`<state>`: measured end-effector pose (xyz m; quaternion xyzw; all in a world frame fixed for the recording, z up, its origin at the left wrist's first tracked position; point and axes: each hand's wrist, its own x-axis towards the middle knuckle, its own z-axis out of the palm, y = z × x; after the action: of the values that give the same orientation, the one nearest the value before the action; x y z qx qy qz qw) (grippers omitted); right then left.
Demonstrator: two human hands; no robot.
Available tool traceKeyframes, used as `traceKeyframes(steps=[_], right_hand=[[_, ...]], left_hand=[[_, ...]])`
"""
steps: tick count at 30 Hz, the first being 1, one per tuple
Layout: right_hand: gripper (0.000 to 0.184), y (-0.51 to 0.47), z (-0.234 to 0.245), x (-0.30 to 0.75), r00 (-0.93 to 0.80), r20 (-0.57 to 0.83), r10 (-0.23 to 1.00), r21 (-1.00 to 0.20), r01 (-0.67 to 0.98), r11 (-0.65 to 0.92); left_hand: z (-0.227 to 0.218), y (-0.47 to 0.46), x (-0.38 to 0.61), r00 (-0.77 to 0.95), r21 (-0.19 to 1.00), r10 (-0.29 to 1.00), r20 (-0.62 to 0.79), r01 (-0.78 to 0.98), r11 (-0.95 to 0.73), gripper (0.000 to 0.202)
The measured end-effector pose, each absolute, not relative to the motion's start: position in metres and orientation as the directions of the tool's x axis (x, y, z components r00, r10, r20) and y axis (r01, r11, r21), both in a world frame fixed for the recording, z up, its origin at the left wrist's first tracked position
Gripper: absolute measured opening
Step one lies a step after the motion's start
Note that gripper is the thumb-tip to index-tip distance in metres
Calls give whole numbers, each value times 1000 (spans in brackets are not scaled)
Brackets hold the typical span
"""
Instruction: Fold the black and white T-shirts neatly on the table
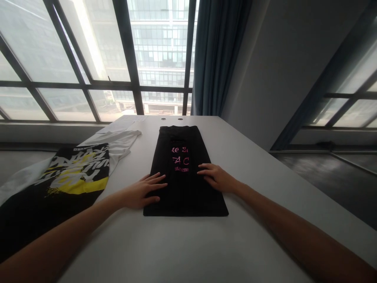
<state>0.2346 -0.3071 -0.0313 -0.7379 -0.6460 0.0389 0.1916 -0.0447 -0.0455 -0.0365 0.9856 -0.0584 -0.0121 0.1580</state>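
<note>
A black folded T-shirt (182, 196) with pink lettering lies flat on the white table, its long sides running away from me. My left hand (144, 190) rests on its left edge with the fingers spread over the cloth. On the opposite edge lies my right hand (216, 177), fingers stretched inward and apart, touching the fabric near the lettering. Neither hand grips anything. The pink print shows only in part, cut off at the sides by the folds.
To the left, a black, white and yellow printed shirt (79, 169) is spread over the table (250, 188), partly under my left forearm. White cloth (123, 143) lies beyond it. Two round dark inserts sit at the far table end, before windows and a blue curtain (216, 59).
</note>
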Motion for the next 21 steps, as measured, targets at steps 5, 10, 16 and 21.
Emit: traceKeyframes(steps=[5, 10, 16, 21], right_hand=[[46, -329, -23, 208, 99, 100, 990, -422, 905, -47], [73, -334, -15, 186, 39, 30, 999, -410, 912, -23], [40, -337, -7, 166, -41, 56, 998, -336, 940, 57], [30, -337, -11, 175, -49, 61, 997, -437, 897, 71]], left_hand=[[-21, -57, -62, 982, 372, -185, 43, -188, -909, 50], [-19, -84, -60, 980, 345, -125, 156, -172, -923, 50], [-19, -96, -57, 969, 435, -146, 202, -222, -873, 22], [-19, -91, -57, 988, 542, -66, 142, -133, -830, 21]])
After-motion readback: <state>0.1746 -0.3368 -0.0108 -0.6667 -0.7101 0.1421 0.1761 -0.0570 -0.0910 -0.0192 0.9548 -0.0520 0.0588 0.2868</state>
